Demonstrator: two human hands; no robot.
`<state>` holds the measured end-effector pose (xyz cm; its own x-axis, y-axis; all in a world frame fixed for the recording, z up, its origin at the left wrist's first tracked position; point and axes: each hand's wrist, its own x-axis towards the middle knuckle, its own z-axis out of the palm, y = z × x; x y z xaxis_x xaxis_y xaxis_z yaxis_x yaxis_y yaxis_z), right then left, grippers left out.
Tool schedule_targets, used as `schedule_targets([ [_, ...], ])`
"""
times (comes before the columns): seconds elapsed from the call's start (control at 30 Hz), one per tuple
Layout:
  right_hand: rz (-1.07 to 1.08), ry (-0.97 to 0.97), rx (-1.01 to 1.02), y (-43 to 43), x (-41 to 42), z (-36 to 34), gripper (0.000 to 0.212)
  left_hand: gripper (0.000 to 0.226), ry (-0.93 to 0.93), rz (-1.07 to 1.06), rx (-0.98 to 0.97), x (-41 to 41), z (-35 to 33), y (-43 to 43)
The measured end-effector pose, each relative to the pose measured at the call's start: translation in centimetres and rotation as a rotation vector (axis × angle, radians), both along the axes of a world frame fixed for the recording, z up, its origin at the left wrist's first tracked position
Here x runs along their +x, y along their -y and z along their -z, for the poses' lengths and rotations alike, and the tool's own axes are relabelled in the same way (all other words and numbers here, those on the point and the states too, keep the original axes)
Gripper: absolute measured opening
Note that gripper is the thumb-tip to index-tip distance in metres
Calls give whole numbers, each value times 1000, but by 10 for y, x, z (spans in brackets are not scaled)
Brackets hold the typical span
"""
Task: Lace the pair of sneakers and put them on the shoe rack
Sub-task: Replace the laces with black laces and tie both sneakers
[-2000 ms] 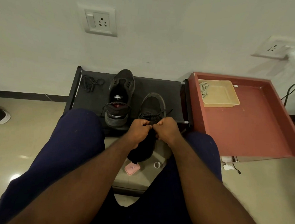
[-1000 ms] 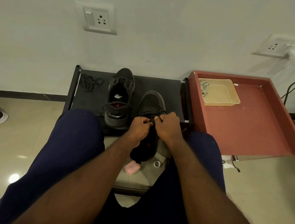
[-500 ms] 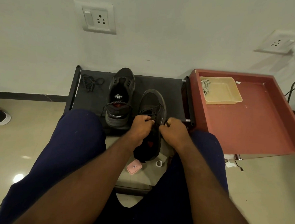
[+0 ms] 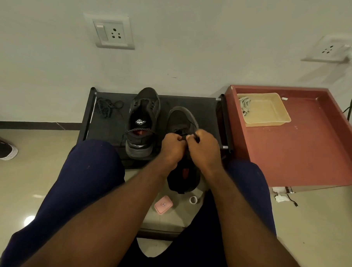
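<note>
There are two sneakers, both dark, almost black. One sneaker (image 4: pixel 143 121) stands on the shoe rack (image 4: pixel 110 130), toe to the wall, with a lace across its open top. The other sneaker (image 4: pixel 181 119) is just beside it, and its heel sticks out past the front edge, between the knees. The left hand (image 4: pixel 171 147) and right hand (image 4: pixel 204 148) curl over it and pinch its black lace (image 4: pixel 182 135). The rack's left part has room. A red table (image 4: pixel 311 155) stands just beside its right edge. One loose lace (image 4: pixel 107 107) lies far left.
</note>
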<state>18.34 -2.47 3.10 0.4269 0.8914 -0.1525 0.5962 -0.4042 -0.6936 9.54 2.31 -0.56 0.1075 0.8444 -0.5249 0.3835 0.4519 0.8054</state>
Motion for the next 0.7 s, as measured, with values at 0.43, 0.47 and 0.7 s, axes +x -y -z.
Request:
schedule_targets([
  [0.43,176,24,75,-33,46,25,54,10,-304,218,53,35,-20,-24],
  [0.47,150,23,56,-38,48,28,50,12,-315,233,52,35,-20,-24],
  [0.7,220,209,-95,-38,64,26,18,17,-504,425,190,44,-23,-21],
])
